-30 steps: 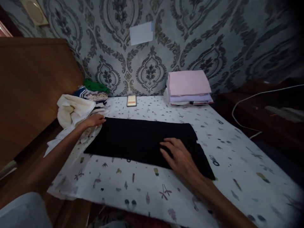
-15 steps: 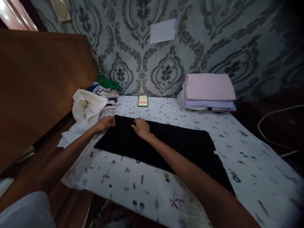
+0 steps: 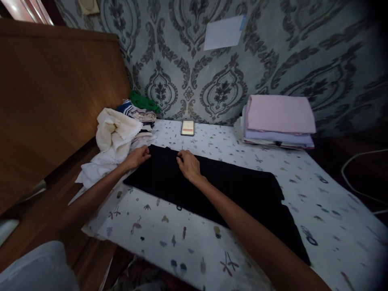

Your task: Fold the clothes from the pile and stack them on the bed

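Note:
A black cloth (image 3: 236, 182) lies flat in a long folded shape across the patterned white sheet. At its far left corner, my left hand (image 3: 139, 157) pinches the edge with closed fingers. My right hand (image 3: 188, 163) rests farther right along the same far edge, its fingers curled and thumb pressed in on the fabric. A small notch shows in the cloth's right edge.
Crumpled cream and white cloths (image 3: 113, 129) lie at the left beside a pile with a green cloth (image 3: 142, 101). A phone-like device (image 3: 188, 127) sits near the wall. Folded pink fabric (image 3: 280, 114) tops a stack at the back right. A wooden panel (image 3: 57, 93) stands left.
The view has shifted, so most things appear farther right. My right hand has moved slightly right along the black cloth's far edge, and a small bump now shows in that edge between my hands.

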### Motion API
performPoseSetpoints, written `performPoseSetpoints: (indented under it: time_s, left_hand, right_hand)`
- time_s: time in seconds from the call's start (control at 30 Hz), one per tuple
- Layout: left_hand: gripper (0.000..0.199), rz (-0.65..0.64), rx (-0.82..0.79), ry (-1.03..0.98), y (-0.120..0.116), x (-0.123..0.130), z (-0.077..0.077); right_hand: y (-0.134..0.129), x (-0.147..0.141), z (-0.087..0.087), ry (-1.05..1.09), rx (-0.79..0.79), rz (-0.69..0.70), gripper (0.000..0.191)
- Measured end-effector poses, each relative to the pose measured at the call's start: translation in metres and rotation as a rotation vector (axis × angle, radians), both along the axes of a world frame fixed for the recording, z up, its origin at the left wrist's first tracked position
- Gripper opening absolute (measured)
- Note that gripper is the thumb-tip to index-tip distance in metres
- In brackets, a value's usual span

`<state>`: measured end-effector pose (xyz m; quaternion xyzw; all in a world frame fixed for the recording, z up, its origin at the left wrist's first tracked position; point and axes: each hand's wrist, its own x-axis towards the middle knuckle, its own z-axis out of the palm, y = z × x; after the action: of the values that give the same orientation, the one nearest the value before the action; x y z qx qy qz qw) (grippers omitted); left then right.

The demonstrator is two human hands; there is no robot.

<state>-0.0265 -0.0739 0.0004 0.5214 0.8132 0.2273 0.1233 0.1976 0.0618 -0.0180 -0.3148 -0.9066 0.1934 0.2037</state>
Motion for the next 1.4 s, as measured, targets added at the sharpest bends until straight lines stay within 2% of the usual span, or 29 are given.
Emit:
performPoseSetpoints:
  time_s: [0.07,0.17,0.3,0.43,0.5,0.57,0.63,0.73,0.83,0.9,0.97,1.03,1.17,1.27,1.33,1.4]
  left_hand:
    - [0.018,0.084,-0.005,0.027,-0.007,0.0,0.001]
    - [0.025,0.179,-0.032,0.031,-0.012,0.003,0.003]
    - [0.035,0.238,-0.077,-0.044,-0.011,0.011,0.002]
    - [0.044,0.319,-0.084,-0.322,-0.011,0.016,0.002]
    - [0.047,0.338,-0.112,-0.52,-0.013,0.017,0.007]
    - [0.049,0.346,-0.133,-0.706,-0.013,0.017,0.018]
    - [0.05,0.332,-0.127,-0.811,-0.01,0.021,0.035]
    - [0.044,0.194,-0.077,-0.814,0.009,0.046,0.065]
    - [0.044,-0.015,-0.026,-0.816,0.038,0.097,0.087]
    - [0.05,-0.147,-0.05,-0.863,0.057,0.137,0.09]
    - [0.054,-0.252,-0.062,-0.871,0.068,0.169,0.082]
    - [0.051,-0.315,0.024,-0.741,0.07,0.188,0.065]
    - [0.041,-0.388,0.299,-0.166,0.056,0.196,0.02]
    - [0.045,-0.426,0.326,0.065,0.043,0.199,-0.004]
    - [0.049,-0.436,0.299,0.152,0.04,0.204,-0.012]
    - [0.052,-0.442,0.274,0.229,0.04,0.208,-0.015]
  right_hand:
    - [-0.006,-0.001,0.002,0.032,0.108,0.016,0.025]
    - [-0.017,-0.006,0.003,0.036,0.219,0.149,0.035]
    - [-0.024,-0.013,-0.002,-0.143,0.074,0.287,0.048]
    - [-0.025,-0.012,-0.003,-0.173,-0.032,0.279,0.05]
    - [-0.027,-0.009,0.0,-0.092,-0.045,0.25,0.045]
    - [-0.029,-0.005,0.003,0.081,-0.09,0.216,0.039]
    - [-0.029,0.0,0.007,0.312,-0.26,0.174,0.034]
    - [-0.021,0.014,0.013,0.659,-0.799,0.066,0.036]
    - [-0.006,0.042,0.021,0.895,-1.33,-0.016,0.053]
    - [0.002,0.066,0.025,0.968,-1.511,-0.05,0.065]
    - [0.006,0.09,0.025,1.011,-1.576,-0.112,0.072]
    - [0.007,0.109,0.022,1.058,-1.591,-0.181,0.073]
    - [0.006,0.125,0.014,1.15,-1.576,-0.241,0.071]
    - [0.007,0.126,0.014,1.213,-1.549,-0.216,0.071]
    - [0.01,0.124,0.017,1.208,-1.548,-0.196,0.057]
    - [0.014,0.12,0.021,1.134,-1.572,-0.202,0.035]
